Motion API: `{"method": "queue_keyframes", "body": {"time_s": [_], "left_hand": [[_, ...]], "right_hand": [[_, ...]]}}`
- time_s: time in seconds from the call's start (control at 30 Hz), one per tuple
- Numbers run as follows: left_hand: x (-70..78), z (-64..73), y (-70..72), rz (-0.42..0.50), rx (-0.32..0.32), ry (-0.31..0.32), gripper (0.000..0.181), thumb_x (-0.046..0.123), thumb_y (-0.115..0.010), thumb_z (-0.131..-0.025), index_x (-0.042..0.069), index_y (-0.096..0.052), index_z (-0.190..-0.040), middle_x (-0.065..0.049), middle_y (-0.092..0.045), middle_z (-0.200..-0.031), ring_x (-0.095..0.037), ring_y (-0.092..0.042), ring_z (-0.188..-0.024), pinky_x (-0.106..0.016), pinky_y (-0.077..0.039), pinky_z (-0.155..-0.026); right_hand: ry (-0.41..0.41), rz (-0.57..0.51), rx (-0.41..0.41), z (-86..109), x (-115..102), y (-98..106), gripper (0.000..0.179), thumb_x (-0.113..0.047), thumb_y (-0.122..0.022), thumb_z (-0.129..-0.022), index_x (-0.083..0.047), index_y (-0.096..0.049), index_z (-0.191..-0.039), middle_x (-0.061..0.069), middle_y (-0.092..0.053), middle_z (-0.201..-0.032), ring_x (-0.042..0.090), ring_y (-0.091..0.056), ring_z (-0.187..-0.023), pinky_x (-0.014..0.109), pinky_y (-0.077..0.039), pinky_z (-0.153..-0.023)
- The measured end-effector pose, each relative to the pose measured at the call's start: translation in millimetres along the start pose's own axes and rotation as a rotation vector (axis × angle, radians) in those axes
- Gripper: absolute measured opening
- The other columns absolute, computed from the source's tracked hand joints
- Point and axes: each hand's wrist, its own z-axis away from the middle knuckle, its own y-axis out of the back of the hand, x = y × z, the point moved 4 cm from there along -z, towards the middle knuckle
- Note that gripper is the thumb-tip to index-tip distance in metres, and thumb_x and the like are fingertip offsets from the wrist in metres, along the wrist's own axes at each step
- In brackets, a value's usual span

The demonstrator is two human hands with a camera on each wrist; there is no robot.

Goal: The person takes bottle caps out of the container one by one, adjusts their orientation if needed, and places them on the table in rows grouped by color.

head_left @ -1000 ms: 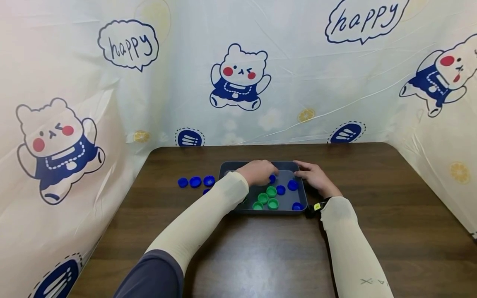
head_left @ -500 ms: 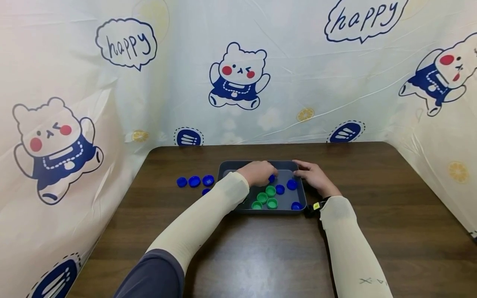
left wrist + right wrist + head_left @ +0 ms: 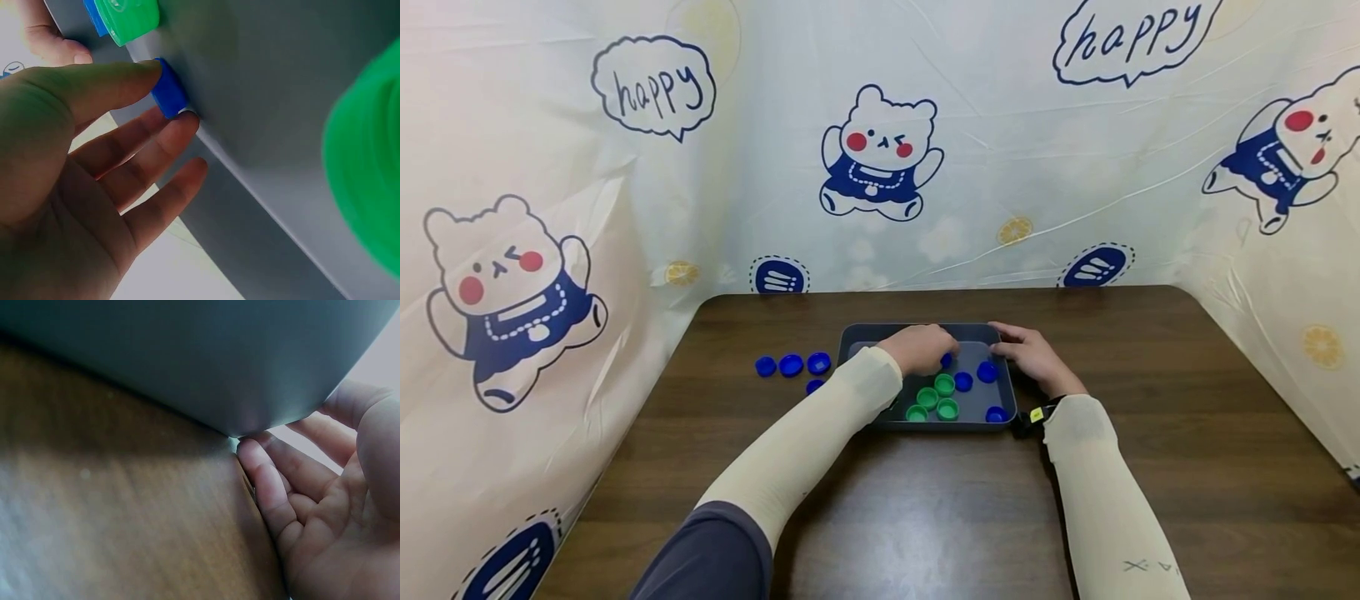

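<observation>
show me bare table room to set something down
The table is bare between the two sleeves, on the near side of the tray, and from the right hand out to the table's right edge. It is crowded left of the tray, where blue caps lie, and inside it, with green caps, more blue caps and the left hand.

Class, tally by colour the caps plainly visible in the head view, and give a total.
Blue caps: 8
Green caps: 4
Total: 12 visible; the left sleeve may hide more.
</observation>
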Motion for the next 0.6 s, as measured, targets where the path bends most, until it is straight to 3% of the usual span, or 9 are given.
{"method": "queue_keyframes", "body": {"time_s": [0.3, 0.6], "left_hand": [[-4.0, 2.6, -2.2, 0.019, 0.025, -0.002, 0.035, 0.009, -0.061, -0.096, 0.018, -0.065, -0.130, 0.000, -0.064, -0.124, -0.015, -0.061, -0.111, -0.032, -0.048, -0.095], [-5.6, 16.6, 9.4, 0.019, 0.050, 0.002, 0.036, 0.010, -0.062, -0.096, 0.018, -0.065, -0.131, 0.000, -0.063, -0.126, -0.016, -0.060, -0.113, -0.033, -0.047, -0.096]], "right_hand": [[0.004, -0.003, -0.015, 4.0, -6.5, -1.3, 0.055, -0.019, -0.060, -0.097, -0.011, -0.042, -0.148, 0.020, -0.042, -0.146, 0.037, -0.038, -0.132, 0.055, -0.029, -0.108], [0.016, 0.012, -0.008, 4.9, -6.0, 0.4, 0.056, -0.023, -0.061, -0.097, -0.014, -0.043, -0.149, 0.017, -0.039, -0.149, 0.036, -0.034, -0.136, 0.055, -0.024, -0.110]]}}
